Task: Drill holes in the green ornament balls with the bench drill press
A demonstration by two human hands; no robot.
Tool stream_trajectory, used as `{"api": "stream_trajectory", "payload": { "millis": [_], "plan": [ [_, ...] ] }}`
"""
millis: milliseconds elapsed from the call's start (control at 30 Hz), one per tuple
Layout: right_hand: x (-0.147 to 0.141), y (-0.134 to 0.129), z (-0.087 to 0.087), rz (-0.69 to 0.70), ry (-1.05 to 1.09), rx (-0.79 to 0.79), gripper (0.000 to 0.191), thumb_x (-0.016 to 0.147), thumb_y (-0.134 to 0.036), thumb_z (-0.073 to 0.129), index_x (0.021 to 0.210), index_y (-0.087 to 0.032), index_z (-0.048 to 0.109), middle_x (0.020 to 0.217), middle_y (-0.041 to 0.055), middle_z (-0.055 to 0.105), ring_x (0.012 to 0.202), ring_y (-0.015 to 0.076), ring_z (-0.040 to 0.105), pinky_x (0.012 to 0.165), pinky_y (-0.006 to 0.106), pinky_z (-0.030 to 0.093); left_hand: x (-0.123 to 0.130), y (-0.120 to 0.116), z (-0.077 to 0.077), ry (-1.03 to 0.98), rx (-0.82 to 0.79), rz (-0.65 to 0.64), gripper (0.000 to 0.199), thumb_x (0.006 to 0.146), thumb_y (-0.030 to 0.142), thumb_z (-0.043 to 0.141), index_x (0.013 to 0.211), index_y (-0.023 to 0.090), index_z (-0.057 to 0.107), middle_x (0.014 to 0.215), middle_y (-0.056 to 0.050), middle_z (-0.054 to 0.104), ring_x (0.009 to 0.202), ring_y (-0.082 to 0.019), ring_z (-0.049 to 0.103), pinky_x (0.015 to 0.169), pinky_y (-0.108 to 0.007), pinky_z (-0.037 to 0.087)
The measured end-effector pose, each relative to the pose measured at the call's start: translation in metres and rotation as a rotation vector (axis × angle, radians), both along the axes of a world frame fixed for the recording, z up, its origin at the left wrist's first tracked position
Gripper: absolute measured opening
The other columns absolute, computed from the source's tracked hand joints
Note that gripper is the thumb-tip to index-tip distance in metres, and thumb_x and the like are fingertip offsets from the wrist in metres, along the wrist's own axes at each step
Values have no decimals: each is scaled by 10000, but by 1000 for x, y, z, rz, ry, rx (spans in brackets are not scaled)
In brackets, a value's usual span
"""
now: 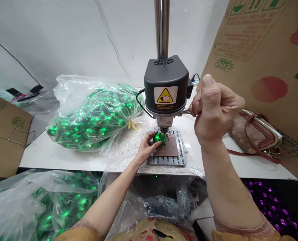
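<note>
My left hand [147,146] is closed around a shiny green faceted ball [159,138], thumb in front and fingers behind it. The ball sits directly under the chuck of a black bench drill press [166,85], at the left part of a brown board [170,147] on the slotted metal base [161,161]. Raised at the right of the drill head, my right hand [215,107] makes a fist around the drill press handle [186,111]; only a short metal piece of the handle shows. Dark crumbs lie scattered over the board and base.
A clear plastic bag of green balls [96,117] lies on the white table [71,162], left of the drill. Another such bag [61,201] is below the table edge. Cardboard boxes [254,67] flank the table; a handbag [254,134] rests at right. Purple balls [272,207] lie lower right.
</note>
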State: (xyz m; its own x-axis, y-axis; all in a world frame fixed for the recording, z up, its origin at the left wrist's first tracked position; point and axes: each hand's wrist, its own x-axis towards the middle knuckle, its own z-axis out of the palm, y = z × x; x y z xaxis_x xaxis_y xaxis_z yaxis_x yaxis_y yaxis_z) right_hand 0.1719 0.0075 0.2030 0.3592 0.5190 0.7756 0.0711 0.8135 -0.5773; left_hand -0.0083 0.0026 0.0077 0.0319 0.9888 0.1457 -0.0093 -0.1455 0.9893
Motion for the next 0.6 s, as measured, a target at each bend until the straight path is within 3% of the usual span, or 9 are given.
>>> {"api": "stream_trajectory", "payload": {
  "millis": [267, 467, 600],
  "plan": [
    [0, 1, -2, 25, 5, 20, 452, 937, -410, 485, 556, -210, 347, 534, -31, 281, 498, 58, 283, 517, 305, 248, 6, 0, 5, 178, 48, -19, 574, 686, 376, 866, 1199, 222, 659, 1300, -90, 647, 1283, -302, 550, 1139, -437, 372],
    [-1, 1, -1, -55, -33, -14, 473, 942, -446, 463, 555, -209, 328, 525, -34, 282, 486, 48, 297, 500, 285, 268, 15, -5, 10, 120, 77, -8, 510, 684, 365, 868, 1120, 207, 657, 1100, -62, 688, 1049, -231, 628, 970, -360, 463],
    [-2, 0, -1, -53, 0, -50, 488, 927, -455, 494, 539, -211, 325, 516, -35, 284, 469, 45, 290, 483, 284, 266, 16, -5, 8, 87, 33, 64, 521, 654, 359, 887, 1085, 194, 646, 1035, -55, 692, 989, -217, 632, 922, -347, 472]
  ]
}}
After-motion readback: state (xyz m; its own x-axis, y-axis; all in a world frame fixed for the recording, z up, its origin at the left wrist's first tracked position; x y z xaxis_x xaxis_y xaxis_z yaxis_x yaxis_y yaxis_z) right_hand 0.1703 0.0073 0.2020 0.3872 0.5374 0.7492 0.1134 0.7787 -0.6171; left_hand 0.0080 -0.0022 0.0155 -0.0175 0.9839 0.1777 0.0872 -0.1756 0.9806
